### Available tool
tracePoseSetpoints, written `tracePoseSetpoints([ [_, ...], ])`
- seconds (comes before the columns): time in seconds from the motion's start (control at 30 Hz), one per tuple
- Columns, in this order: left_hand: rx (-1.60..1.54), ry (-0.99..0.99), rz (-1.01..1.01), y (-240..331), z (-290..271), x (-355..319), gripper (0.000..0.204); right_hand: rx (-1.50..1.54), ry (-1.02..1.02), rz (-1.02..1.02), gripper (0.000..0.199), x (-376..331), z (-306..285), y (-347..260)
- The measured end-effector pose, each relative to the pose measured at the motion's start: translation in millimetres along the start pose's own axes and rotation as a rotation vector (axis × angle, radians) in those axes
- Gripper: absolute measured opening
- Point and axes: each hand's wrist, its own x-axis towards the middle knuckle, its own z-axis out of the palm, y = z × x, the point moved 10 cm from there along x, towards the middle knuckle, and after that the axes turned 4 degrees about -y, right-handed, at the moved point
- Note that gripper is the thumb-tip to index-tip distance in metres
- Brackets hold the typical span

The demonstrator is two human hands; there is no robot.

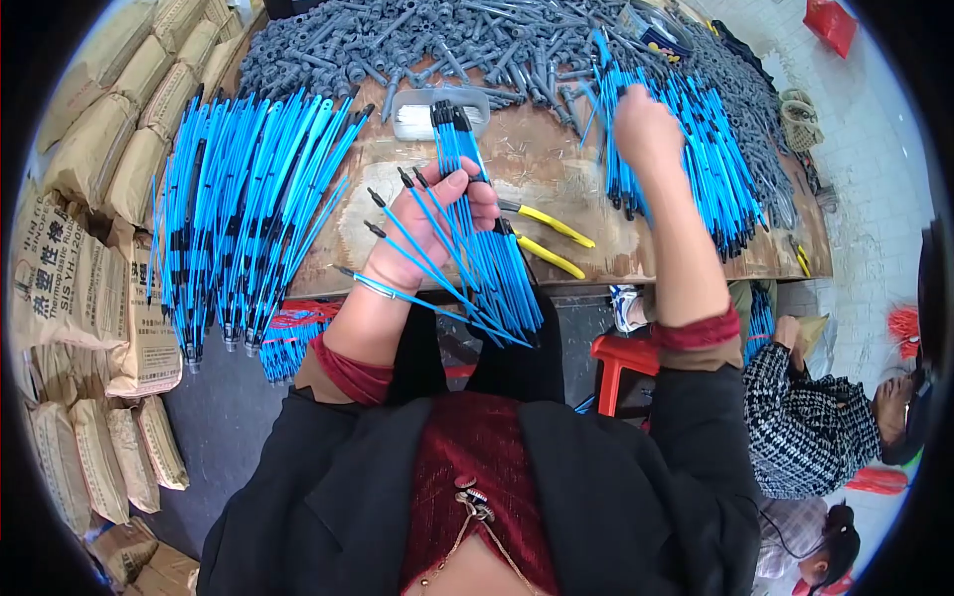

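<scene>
My left hand is wrapped round a bundle of thin blue plastic rods with black tips. Several of these rods splay out loosely toward my wrist, and the bundle's dark upper end reaches the translucent plastic box. Over at the right, my right hand is curled above a heap of similar blue rods. Its fingertips are hidden, so anything between them cannot be made out. Pliers with yellow handles lie on the wooden table just right of the bundle.
Another heap of blue rods overhangs the table's left edge. Grey plastic pieces are piled along the back, with a round tin among them. Paper sacks are stacked at left. A red stool and a seated person are at right.
</scene>
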Motion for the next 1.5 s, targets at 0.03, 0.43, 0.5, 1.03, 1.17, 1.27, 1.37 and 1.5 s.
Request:
tracePoseSetpoints([
  [0.03,0.003,0.010,0.009,2,-3,0,0.018,0.040,0.070,-0.025,0.027,-7,-29,1],
  [0.43,-0.160,-0.342,-0.013,-7,45,14,0.021,0.982,-0.480,-0.400,0.025,-139,-3,-70],
  [0.5,-0.091,-0.266,-0.017,-11,46,15,0.021,0.953,-0.469,-0.510,0.024,-139,-2,-68],
  [1.03,0.100,-0.076,-0.055,-16,32,14,0.019,-0.181,0.257,0.193,0.027,51,24,218],
  [1.17,-0.001,-0.016,-0.038,-15,17,14,0.018,0.066,0.449,0.152,0.029,37,-34,195],
  [1.27,-0.063,-0.109,-0.022,-12,18,14,0.016,0.695,0.506,-0.116,0.024,13,-96,147],
  [1.37,-0.027,-0.025,-0.025,-11,10,11,0.015,1.143,0.274,-0.413,0.016,-16,-138,87],
  [1.5,-0.005,0.009,-0.010,-7,13,-4,0.014,1.533,-0.447,-0.475,0.011,-108,-103,-26],
])
